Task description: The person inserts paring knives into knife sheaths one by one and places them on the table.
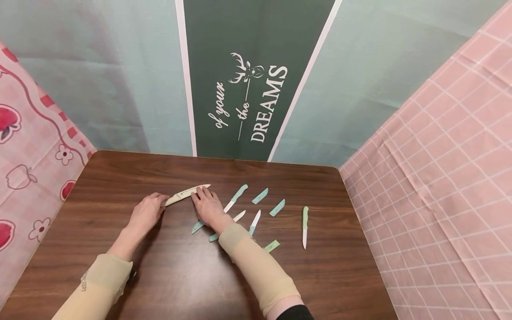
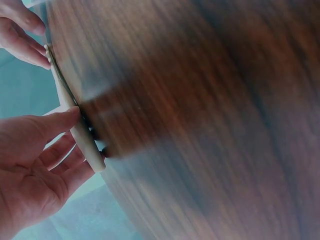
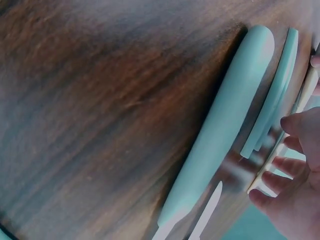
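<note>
At the far left of the table lies a cream-handled knife (image 1: 173, 200), its pale tip pointing right. My left hand (image 1: 146, 211) pinches the handle, thumb on one side and fingers on the other, as the left wrist view shows. A cream slotted sheath (image 1: 186, 193) lies along the blade. My right hand (image 1: 210, 209) has its thumb and fingertips at the sheath's right end, covering part of it. Close to the right hand is a teal-handled knife (image 1: 240, 193), large in the right wrist view. A teal sheath (image 1: 197, 227) lies partly under the right hand.
Right of the hands are two teal sheaths (image 1: 260, 196) and a green-handled knife (image 1: 305, 218). Another teal-handled knife (image 1: 240, 216), a further knife (image 1: 256, 218) and a green sheath (image 1: 273, 246) lie by the right sleeve. Fabric walls border the wooden table (image 1: 180, 275).
</note>
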Action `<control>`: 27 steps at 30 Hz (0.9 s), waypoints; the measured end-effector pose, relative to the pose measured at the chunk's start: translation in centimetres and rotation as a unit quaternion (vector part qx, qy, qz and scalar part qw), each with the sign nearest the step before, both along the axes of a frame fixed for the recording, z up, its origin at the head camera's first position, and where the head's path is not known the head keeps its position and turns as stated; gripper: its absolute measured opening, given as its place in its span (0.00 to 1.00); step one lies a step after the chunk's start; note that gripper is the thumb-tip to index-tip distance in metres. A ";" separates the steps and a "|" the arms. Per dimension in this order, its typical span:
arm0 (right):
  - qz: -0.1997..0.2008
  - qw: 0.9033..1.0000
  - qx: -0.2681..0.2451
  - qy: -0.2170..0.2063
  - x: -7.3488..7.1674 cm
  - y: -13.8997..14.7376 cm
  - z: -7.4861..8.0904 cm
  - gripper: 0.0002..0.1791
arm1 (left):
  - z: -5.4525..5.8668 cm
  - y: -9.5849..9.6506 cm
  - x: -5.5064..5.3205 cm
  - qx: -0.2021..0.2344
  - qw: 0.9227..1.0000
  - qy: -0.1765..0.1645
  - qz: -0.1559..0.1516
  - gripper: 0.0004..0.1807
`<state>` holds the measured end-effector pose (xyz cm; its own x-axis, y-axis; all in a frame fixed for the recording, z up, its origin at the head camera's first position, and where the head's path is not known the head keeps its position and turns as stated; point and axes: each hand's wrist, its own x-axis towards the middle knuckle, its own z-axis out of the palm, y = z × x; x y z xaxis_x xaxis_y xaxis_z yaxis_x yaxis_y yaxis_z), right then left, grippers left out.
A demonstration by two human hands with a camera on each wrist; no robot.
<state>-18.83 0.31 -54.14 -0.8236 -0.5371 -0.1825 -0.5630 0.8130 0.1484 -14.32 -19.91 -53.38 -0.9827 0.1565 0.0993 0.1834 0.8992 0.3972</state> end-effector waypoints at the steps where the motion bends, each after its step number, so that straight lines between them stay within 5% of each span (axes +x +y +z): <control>1: 0.001 1.000 0.000 0.000 0.0 0.0 0.0 0.27 | 0.0 0.0 0.0 0.000 1.000 -0.002 0.001 0.17; 15: 0.027 1.000 -0.007 0.003 -0.3 0.7 0.6 0.26 | 0.0 -0.1 -0.1 0.004 1.000 -0.004 0.006 0.19; 27: 0.070 0.991 -0.078 0.088 -1.9 4.5 2.9 0.19 | 1.1 1.0 0.1 0.019 0.992 0.119 -0.028 0.19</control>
